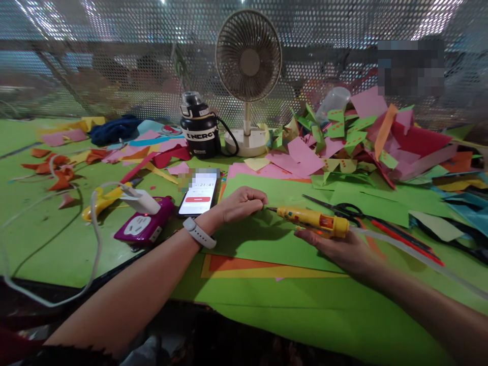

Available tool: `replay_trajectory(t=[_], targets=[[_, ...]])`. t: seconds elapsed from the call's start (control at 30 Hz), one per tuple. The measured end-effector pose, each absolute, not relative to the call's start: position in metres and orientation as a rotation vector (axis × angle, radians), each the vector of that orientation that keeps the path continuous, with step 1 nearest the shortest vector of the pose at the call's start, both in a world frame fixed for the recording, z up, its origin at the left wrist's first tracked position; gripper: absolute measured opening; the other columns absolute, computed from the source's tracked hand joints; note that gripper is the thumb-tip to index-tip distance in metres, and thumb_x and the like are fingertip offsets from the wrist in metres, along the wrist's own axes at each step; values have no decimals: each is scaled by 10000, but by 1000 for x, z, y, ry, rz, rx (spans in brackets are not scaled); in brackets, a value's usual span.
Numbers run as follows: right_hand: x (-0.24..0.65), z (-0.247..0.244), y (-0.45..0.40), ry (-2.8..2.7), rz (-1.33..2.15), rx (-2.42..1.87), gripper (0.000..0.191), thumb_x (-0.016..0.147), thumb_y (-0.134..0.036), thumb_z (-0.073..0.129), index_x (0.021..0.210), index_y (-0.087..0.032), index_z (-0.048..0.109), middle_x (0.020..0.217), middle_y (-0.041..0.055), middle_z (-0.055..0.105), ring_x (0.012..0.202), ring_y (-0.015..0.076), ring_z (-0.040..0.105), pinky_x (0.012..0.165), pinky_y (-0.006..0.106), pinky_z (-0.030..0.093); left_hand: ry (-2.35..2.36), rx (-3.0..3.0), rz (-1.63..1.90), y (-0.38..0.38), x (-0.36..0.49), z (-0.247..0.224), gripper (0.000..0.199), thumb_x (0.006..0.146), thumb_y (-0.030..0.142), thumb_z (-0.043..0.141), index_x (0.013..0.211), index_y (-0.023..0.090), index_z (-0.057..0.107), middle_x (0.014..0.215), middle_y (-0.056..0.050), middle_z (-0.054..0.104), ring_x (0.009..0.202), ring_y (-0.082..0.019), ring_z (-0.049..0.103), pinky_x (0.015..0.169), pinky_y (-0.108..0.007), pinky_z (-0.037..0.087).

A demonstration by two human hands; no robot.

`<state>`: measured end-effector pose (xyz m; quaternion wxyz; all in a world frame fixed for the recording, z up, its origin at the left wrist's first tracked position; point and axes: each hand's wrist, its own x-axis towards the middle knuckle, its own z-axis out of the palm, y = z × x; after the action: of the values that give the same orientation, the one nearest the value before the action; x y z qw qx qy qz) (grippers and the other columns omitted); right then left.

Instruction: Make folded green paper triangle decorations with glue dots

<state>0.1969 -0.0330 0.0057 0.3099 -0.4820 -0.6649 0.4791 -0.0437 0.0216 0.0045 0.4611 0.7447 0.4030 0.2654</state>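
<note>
My right hand [337,249] is wrapped from below around a yellow pen-shaped glue gun [310,219], its metal tip pointing left. From its back end a whitish, translucent tube or long glue stick [404,251] runs off to the right. My left hand [246,204], with a pale band on the wrist, is closed in a pinch just left of that tip. Whatever is between those fingers is too small to make out; a bit of green shows there. Beneath both hands lies a stack of green sheets [244,244], with orange and yellow sheets [244,265] under it.
Black scissors [331,206] and a red stick-like tool [407,243] lie right. A lit phone [199,192], a purple power socket [143,229] and a white cable [97,239] sit left. Behind stand a black bottle [198,129], a fan [248,61] and heaped paper scraps [305,157].
</note>
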Motion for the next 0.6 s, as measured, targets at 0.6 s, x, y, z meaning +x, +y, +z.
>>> replay_trajectory(t=[0.6], targets=[[209,8,-26,-2175,566,-1238,337,808,-554,628,735,-225,634,581,-4,546,495,132,469,476,261,397,1013,1812,666,22,-46,2,134,670,252,439,608,182,535,537,47,408,516,-109,351,482,-233,257]])
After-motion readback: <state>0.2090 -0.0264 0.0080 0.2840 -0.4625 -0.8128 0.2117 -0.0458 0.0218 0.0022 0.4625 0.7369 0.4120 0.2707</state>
